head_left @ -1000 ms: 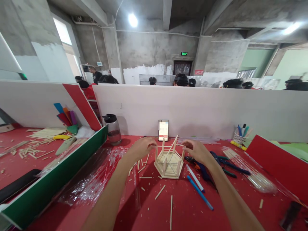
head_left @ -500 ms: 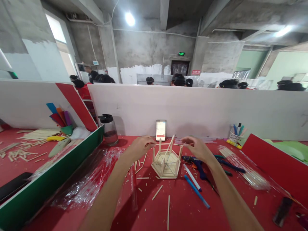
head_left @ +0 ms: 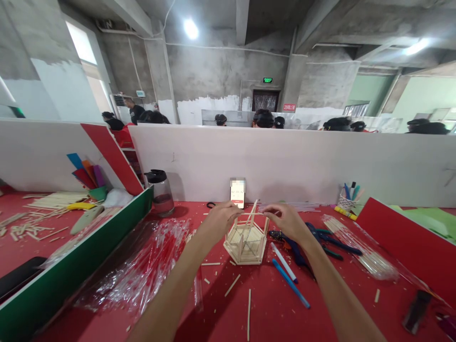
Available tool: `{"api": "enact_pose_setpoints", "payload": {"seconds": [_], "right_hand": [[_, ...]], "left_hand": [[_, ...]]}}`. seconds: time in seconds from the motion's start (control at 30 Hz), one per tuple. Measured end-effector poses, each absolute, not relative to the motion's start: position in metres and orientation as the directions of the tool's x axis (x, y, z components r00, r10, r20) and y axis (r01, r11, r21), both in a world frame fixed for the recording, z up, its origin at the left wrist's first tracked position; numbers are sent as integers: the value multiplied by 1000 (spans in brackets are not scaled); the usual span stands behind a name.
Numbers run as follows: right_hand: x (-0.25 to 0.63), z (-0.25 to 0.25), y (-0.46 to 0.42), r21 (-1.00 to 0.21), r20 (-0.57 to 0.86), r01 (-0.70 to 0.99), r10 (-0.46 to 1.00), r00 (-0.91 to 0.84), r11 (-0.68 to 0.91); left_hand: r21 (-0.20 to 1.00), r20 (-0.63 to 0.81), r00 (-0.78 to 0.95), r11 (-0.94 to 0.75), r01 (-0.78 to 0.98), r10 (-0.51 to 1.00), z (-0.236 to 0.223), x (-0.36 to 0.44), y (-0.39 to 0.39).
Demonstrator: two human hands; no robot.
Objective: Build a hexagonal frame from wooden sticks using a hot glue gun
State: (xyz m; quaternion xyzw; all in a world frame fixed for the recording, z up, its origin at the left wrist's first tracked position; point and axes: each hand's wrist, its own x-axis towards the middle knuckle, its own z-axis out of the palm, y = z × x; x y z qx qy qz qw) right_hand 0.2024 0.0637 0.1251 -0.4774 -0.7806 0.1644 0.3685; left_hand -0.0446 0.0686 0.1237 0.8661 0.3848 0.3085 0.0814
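A small hexagonal frame built of wooden sticks (head_left: 245,242) stands on the red table (head_left: 270,308) in front of me. A thin wooden stick (head_left: 253,213) lies level across the tops of its uprights. My left hand (head_left: 219,219) pinches the stick's left end and rests against the frame's upper left side. My right hand (head_left: 285,219) pinches its right end, just right of the frame. One leaning stick pokes up between my hands.
A phone (head_left: 237,192) leans on the white partition (head_left: 292,161) behind the frame. Blue pens (head_left: 290,282), pliers and a glue gun (head_left: 313,237) lie to the right, bagged sticks (head_left: 359,251) further right. Crumpled plastic wrap (head_left: 142,275), a jar (head_left: 160,192) and loose sticks lie left. People sit beyond the partition.
Both hands have closed in toward the frame, my left one moving right against it. The stick between them stays on top of the uprights. The view has shifted slightly.
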Motion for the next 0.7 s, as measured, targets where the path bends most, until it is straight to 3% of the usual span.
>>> {"api": "enact_pose_setpoints", "payload": {"seconds": [0.17, 0.53, 0.7], "right_hand": [[211, 125, 66, -557, 459, 688, 863, -211, 465], [221, 118, 71, -562, 391, 702, 888, -240, 437], [223, 114, 72, -567, 371, 701, 894, -251, 433]], "left_hand": [[379, 443, 513, -672, 636, 735, 124, -51, 72], [443, 284, 496, -571, 691, 821, 129, -94, 78], [474, 286, 497, -572, 669, 819, 131, -93, 77]]}}
